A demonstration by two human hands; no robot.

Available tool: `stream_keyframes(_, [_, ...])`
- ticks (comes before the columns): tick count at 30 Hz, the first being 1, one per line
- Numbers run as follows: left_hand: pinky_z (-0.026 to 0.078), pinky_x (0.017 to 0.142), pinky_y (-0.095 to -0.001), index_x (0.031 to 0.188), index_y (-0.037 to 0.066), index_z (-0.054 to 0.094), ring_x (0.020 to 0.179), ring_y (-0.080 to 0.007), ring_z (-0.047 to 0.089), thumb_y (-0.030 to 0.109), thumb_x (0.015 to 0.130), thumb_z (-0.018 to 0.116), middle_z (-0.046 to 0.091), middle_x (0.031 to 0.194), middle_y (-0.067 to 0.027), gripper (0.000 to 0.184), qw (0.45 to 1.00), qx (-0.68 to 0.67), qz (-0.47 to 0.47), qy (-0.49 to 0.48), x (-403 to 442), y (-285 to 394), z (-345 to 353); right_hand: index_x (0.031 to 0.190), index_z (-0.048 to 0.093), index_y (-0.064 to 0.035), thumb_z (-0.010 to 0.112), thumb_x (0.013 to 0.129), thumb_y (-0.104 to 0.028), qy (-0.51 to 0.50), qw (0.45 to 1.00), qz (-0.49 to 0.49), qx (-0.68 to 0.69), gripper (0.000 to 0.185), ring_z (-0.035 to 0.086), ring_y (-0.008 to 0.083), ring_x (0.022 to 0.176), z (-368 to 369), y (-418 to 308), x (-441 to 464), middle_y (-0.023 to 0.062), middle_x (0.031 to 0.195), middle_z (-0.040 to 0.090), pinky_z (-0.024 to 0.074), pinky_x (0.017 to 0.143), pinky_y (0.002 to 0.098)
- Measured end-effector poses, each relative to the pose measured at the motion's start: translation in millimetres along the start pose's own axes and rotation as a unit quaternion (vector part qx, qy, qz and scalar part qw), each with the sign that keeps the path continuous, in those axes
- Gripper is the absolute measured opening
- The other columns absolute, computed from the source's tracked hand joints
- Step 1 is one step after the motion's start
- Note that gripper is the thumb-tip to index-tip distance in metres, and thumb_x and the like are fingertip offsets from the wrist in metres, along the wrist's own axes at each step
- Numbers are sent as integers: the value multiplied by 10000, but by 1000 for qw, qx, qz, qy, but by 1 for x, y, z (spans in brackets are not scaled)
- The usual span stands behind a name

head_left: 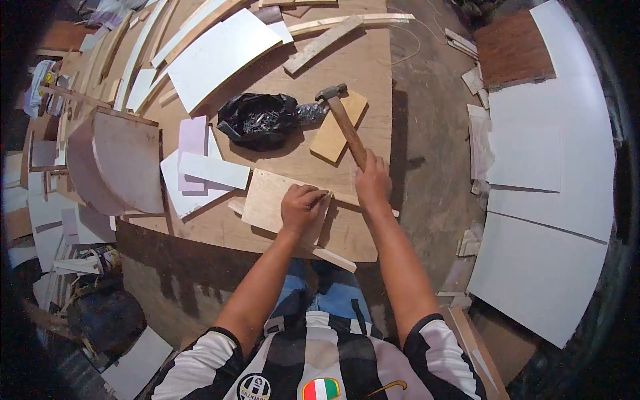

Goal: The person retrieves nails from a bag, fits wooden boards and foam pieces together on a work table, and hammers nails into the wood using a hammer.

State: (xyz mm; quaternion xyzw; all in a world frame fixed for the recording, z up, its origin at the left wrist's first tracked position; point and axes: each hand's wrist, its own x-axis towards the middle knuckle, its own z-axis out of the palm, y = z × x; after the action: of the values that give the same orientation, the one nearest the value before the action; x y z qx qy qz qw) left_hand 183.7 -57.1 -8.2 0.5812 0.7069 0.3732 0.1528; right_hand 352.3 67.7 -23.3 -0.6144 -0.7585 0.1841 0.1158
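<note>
My right hand [373, 181] is closed around the wooden handle of a hammer [348, 130], whose metal head points away from me over a yellowish wood block [333, 143]. My left hand [303, 208] rests on a light plywood board [263, 200], its fingertips pinched at the right edge around what looks like a small nail, mostly hidden. Narrow wood strips lie under the board; one strip [335, 259] sticks out towards me, past the table edge. Beyond the board, a black plastic bag [257, 123] lies open with many nails in it.
White panel pieces [223, 57] and long wood strips cover the far left of the plywood table [370, 60]. A curved wooden piece [127, 160] stands at the left. Large white sheets [533, 267] lie to the right, beyond the floor strip. Small offcuts [213, 170] sit beside the board.
</note>
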Motion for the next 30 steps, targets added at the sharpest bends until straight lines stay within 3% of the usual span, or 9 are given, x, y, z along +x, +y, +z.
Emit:
stream_keyframes(10, [536,714,-358,893,136,795,796,-243,635,122,728,820,712,873,-23,168,1000,-2,14,-4,0,-1,0,1406,489,-79,716,847,-128,4,1000,1,-29,606,595,413,1137,3,3,2,184,1252,591,541,898,519])
stream_keyframes(12, [536,712,-356,893,135,795,795,-241,635,128,731,821,712,872,-22,165,1000,-2,16,-3,1,0,0,1433,444,-107,674,917,-183,-54,997,51,14,569,592,401,1175,1,2,4,180,1274,596,522,929,524])
stream_keyframes(16, [533,708,-352,887,133,793,788,-238,633,141,747,821,713,868,-20,144,1000,-5,23,1,2,0,-1,1447,436,-100,662,910,-162,-85,992,69,68,586,595,427,1183,-11,1,7,196,1332,591,524,915,520])
stream_keyframes(19, [532,706,-351,880,131,791,784,-238,631,148,749,823,714,869,-19,135,1000,-7,20,0,0,0,0,1423,461,-72,642,897,-142,-86,968,80,223,560,650,401,1099,-31,1,-15,181,1273,634,530,892,487])
stream_keyframes(21, [531,704,-351,876,130,789,781,-238,630,149,749,823,715,870,-18,132,1000,-11,16,3,1,0,-2,1372,494,-41,637,885,-115,49,950,-54,305,513,684,310,904,-40,4,-45,149,1151,673,539,819,447])
stream_keyframes(23, [528,696,-356,866,128,786,772,-242,626,157,753,823,716,868,-20,123,999,-15,28,15,1,2,-2,1340,515,-29,649,895,-112,-58,920,88,378,472,638,223,807,-55,14,-88,118,1074,669,538,782,420])
stream_keyframes(25, [528,692,-359,862,127,783,770,-244,625,159,756,822,716,866,-19,118,999,-15,30,19,3,3,-2,1316,540,-38,655,915,-131,-158,921,98,342,428,615,202,773,-68,39,-121,117,1043,671,535,756,408])
stream_keyframes(27, [528,689,-361,858,126,780,768,-245,623,161,759,821,715,864,-19,113,999,-16,33,20,3,6,-4,1333,555,-43,650,938,-176,-89,946,57,307,427,673,270,815,-93,20,-155,159,1034,696,542,773,426])
stream_keyframes(30, [529,684,-361,850,125,776,764,-246,621,169,757,824,714,858,-15,113,999,5,42,16,3,11,-5,1389,545,-59,663,942,-198,-136,962,103,212,482,712,354,908,-112,11,-185,220,1065,704,545,803,444])
